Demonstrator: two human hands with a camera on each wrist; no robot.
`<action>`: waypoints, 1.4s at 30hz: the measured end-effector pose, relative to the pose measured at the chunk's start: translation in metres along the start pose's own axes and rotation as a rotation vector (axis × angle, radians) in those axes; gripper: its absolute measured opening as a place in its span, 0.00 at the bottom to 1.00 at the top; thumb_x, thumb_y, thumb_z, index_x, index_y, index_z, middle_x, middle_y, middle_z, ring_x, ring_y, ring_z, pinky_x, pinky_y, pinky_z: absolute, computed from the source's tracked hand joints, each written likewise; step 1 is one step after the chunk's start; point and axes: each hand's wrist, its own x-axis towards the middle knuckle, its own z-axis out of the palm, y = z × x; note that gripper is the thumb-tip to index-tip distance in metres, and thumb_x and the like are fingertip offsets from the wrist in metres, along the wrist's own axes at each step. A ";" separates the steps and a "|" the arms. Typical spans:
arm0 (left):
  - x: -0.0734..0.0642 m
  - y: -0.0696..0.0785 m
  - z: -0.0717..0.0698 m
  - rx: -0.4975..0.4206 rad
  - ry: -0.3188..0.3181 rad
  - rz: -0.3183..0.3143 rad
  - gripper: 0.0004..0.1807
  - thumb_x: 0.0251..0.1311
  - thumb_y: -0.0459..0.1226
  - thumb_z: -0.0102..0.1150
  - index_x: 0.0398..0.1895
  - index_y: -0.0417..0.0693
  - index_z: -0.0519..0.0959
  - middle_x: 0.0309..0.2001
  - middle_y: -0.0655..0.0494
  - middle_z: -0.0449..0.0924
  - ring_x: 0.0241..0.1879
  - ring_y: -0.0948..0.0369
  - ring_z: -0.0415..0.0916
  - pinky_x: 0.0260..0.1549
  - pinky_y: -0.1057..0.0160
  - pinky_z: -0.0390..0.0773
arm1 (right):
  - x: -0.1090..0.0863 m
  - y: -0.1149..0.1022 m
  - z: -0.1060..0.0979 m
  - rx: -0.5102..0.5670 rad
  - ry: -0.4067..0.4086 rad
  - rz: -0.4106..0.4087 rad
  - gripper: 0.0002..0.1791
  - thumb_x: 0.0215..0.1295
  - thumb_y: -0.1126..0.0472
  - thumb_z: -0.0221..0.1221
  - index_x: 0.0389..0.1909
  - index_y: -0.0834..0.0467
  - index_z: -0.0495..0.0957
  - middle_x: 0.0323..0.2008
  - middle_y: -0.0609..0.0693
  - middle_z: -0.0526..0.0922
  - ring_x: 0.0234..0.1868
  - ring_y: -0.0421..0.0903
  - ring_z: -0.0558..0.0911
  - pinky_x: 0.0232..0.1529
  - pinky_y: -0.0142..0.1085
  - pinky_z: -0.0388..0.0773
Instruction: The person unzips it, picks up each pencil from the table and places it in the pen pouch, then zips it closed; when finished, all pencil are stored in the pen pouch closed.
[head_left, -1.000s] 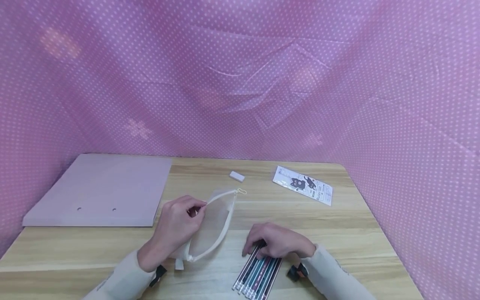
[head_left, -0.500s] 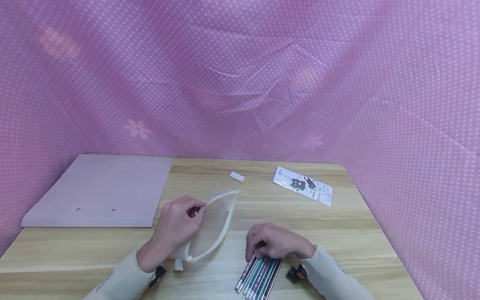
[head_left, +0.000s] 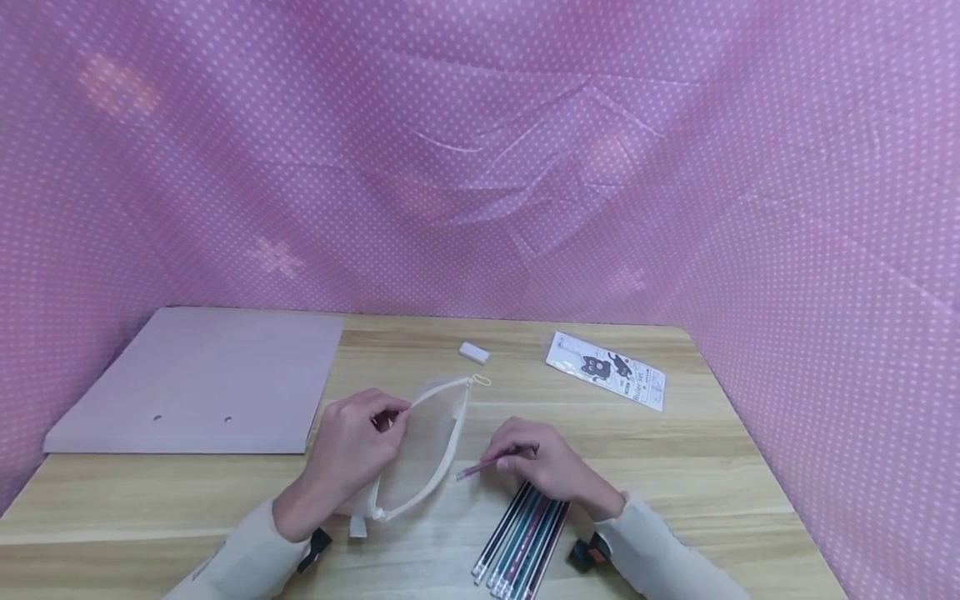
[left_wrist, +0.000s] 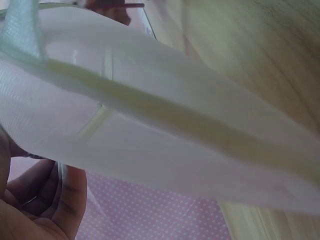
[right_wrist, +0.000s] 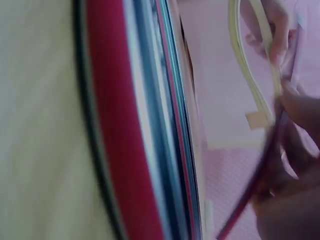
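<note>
In the head view my left hand [head_left: 357, 446] pinches the far-left edge of a translucent zip pouch [head_left: 420, 450], whose mouth gapes. The pouch's pale mesh wall [left_wrist: 165, 85] fills much of the left wrist view. My right hand [head_left: 543, 462] holds one dark red pencil [head_left: 480, 469] between thumb and fingers, its eraser end pointing left near the pouch's rim. Beneath that hand lies a bundle of several striped pencils [head_left: 521, 546] on the table. The same held pencil [right_wrist: 260, 165] looks blurred in the right wrist view.
A pale binder [head_left: 202, 379] lies at the back left of the wooden table [head_left: 660, 500]. A white eraser [head_left: 474, 352] lies beyond the pouch, and a packaged ruler set [head_left: 606, 370] sits back right. Pink dotted cloth [head_left: 480, 167] hangs around the table.
My right hand has lifted one pencil off the bundle, moved slightly away from me, and turned the pencil toward the pouch. The left hand has hardly moved.
</note>
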 end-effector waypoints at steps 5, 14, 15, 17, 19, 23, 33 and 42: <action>-0.004 -0.002 0.001 -0.005 -0.011 -0.024 0.05 0.49 0.28 0.72 0.30 0.44 0.89 0.24 0.57 0.85 0.23 0.70 0.75 0.22 0.74 0.78 | 0.005 -0.002 0.012 0.137 0.360 0.081 0.08 0.67 0.74 0.57 0.45 0.67 0.78 0.41 0.45 0.83 0.42 0.37 0.80 0.44 0.31 0.81; -0.013 -0.005 0.005 -0.021 -0.016 -0.088 0.05 0.50 0.28 0.72 0.31 0.43 0.89 0.26 0.56 0.86 0.25 0.69 0.77 0.24 0.73 0.80 | 0.021 0.000 0.017 0.303 0.756 0.260 0.10 0.71 0.71 0.54 0.50 0.72 0.71 0.43 0.50 0.79 0.46 0.38 0.81 0.54 0.27 0.81; -0.013 -0.006 0.005 -0.022 -0.013 -0.091 0.05 0.50 0.29 0.72 0.31 0.43 0.89 0.26 0.56 0.86 0.24 0.68 0.78 0.24 0.73 0.80 | 0.022 0.001 0.017 0.312 0.765 0.258 0.11 0.71 0.71 0.53 0.50 0.72 0.71 0.43 0.52 0.78 0.46 0.39 0.81 0.54 0.27 0.81; -0.012 -0.007 0.006 -0.025 -0.007 -0.098 0.04 0.50 0.29 0.72 0.31 0.43 0.89 0.26 0.56 0.87 0.25 0.68 0.78 0.24 0.72 0.81 | 0.026 0.002 0.015 0.312 0.779 0.259 0.11 0.72 0.70 0.53 0.51 0.71 0.71 0.43 0.53 0.78 0.44 0.40 0.81 0.52 0.28 0.82; -0.011 -0.008 0.007 -0.029 -0.003 -0.101 0.04 0.51 0.30 0.71 0.31 0.44 0.89 0.26 0.56 0.87 0.25 0.68 0.78 0.25 0.71 0.81 | 0.030 0.003 0.013 0.322 0.795 0.259 0.11 0.72 0.69 0.54 0.51 0.70 0.71 0.42 0.53 0.79 0.43 0.41 0.81 0.51 0.29 0.82; -0.005 -0.010 0.007 -0.045 -0.007 -0.108 0.03 0.52 0.31 0.71 0.31 0.45 0.89 0.26 0.56 0.87 0.25 0.67 0.79 0.25 0.71 0.81 | 0.039 0.002 0.008 0.380 0.839 0.260 0.08 0.72 0.69 0.54 0.48 0.66 0.72 0.40 0.50 0.81 0.40 0.40 0.81 0.48 0.29 0.83; 0.009 -0.013 0.006 -0.108 -0.033 -0.166 0.03 0.54 0.32 0.71 0.32 0.44 0.89 0.26 0.56 0.87 0.25 0.66 0.80 0.25 0.71 0.81 | 0.060 -0.011 -0.006 0.703 0.952 0.225 0.07 0.70 0.73 0.54 0.46 0.64 0.74 0.37 0.47 0.82 0.36 0.40 0.82 0.43 0.31 0.86; 0.012 -0.011 0.007 -0.130 -0.028 -0.232 0.02 0.54 0.32 0.71 0.31 0.45 0.89 0.25 0.56 0.87 0.23 0.66 0.79 0.24 0.71 0.80 | 0.071 -0.030 0.014 0.901 0.877 0.318 0.08 0.68 0.74 0.57 0.40 0.60 0.78 0.32 0.47 0.86 0.32 0.39 0.86 0.39 0.33 0.88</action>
